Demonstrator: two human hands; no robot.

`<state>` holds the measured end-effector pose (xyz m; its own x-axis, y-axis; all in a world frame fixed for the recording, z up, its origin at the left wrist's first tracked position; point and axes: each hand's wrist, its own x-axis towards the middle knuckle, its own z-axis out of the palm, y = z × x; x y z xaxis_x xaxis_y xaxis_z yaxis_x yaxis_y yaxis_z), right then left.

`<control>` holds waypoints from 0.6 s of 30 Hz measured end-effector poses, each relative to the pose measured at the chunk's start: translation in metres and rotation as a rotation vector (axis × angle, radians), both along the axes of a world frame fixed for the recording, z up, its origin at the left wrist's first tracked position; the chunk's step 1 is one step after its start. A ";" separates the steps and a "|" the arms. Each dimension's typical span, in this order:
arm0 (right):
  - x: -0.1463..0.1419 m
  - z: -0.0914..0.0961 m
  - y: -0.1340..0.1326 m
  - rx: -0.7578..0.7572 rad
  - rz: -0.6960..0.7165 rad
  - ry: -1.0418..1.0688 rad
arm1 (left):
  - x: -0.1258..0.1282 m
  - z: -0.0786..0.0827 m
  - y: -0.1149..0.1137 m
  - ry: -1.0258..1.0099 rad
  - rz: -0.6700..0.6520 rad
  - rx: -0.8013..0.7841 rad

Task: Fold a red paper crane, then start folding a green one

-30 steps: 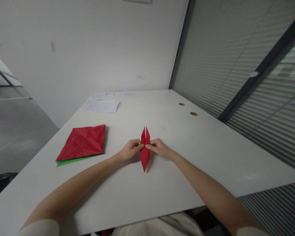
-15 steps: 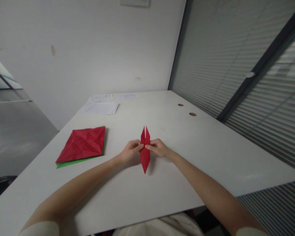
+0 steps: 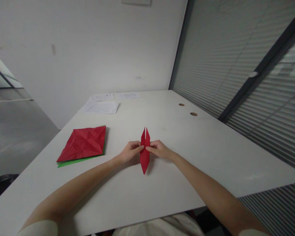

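Observation:
A narrow piece of folded red origami paper [image 3: 145, 160] is held upright just over the white table, one point toward me and two split points at the far end. My left hand [image 3: 132, 150] pinches its left edge, thumb on the front face and fingers behind. On the opposite edge, my right hand [image 3: 159, 149] grips it the same way, its thumb near the centre slit. The fingers behind the paper are partly hidden. To the left lies a creased red paper sheet [image 3: 85, 142] on top of green paper [image 3: 75, 162].
White printed papers [image 3: 100, 108] rest at the far left of the white table [image 3: 127, 200], near the wall. Two round holes [image 3: 193, 114] show in the tabletop at the right. Window blinds [image 3: 211, 59] run along the right side, and a dark bag-like object [image 3: 2, 185] sits low at the left.
Both hands keep their hold on the folded red paper, which has hardly moved. The whole view has shifted very slightly.

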<state>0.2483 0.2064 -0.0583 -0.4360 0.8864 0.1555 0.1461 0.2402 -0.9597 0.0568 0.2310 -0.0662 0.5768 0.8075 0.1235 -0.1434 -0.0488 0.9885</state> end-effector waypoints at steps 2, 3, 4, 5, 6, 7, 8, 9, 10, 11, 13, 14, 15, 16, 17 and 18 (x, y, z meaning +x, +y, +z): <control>0.000 -0.002 0.001 0.021 -0.027 -0.019 | 0.001 0.003 -0.001 -0.042 0.001 -0.032; 0.000 -0.002 0.002 0.030 -0.045 -0.026 | 0.001 0.004 -0.001 -0.062 0.006 -0.043; 0.000 -0.003 0.003 0.037 -0.063 -0.027 | 0.001 0.006 -0.002 -0.078 0.018 -0.049; -0.001 -0.003 0.004 0.045 -0.077 -0.024 | 0.001 0.007 -0.001 -0.085 0.028 -0.050; -0.001 -0.002 0.004 0.055 -0.087 -0.021 | 0.001 0.008 -0.001 -0.086 0.040 -0.047; -0.001 -0.002 0.005 0.068 -0.094 -0.020 | 0.001 0.008 -0.001 -0.080 0.046 -0.042; -0.001 -0.001 0.005 0.082 -0.099 -0.022 | 0.000 0.008 0.000 -0.073 0.051 -0.038; 0.000 0.000 0.005 0.096 -0.104 -0.029 | 0.000 0.008 0.000 -0.066 0.053 -0.038; 0.000 0.001 0.004 0.111 -0.110 -0.040 | 0.000 0.007 0.001 -0.060 0.054 -0.043; 0.000 0.002 0.004 0.124 -0.117 -0.050 | 0.001 0.006 0.001 -0.053 0.053 -0.052; 0.000 0.003 0.004 0.147 -0.126 -0.061 | 0.001 0.005 0.001 -0.046 0.052 -0.076; 0.000 0.003 0.003 0.155 -0.127 -0.063 | 0.001 0.004 0.001 -0.049 0.047 -0.090; 0.000 0.004 0.003 0.160 -0.126 -0.062 | 0.002 0.003 0.001 -0.056 0.037 -0.106; 0.000 0.004 0.003 0.161 -0.125 -0.060 | 0.002 0.003 0.001 -0.069 0.026 -0.123; -0.001 0.004 0.002 0.160 -0.124 -0.058 | 0.003 0.002 0.001 -0.083 0.017 -0.136; -0.001 0.004 0.002 0.160 -0.125 -0.060 | 0.003 0.002 0.000 -0.096 0.014 -0.145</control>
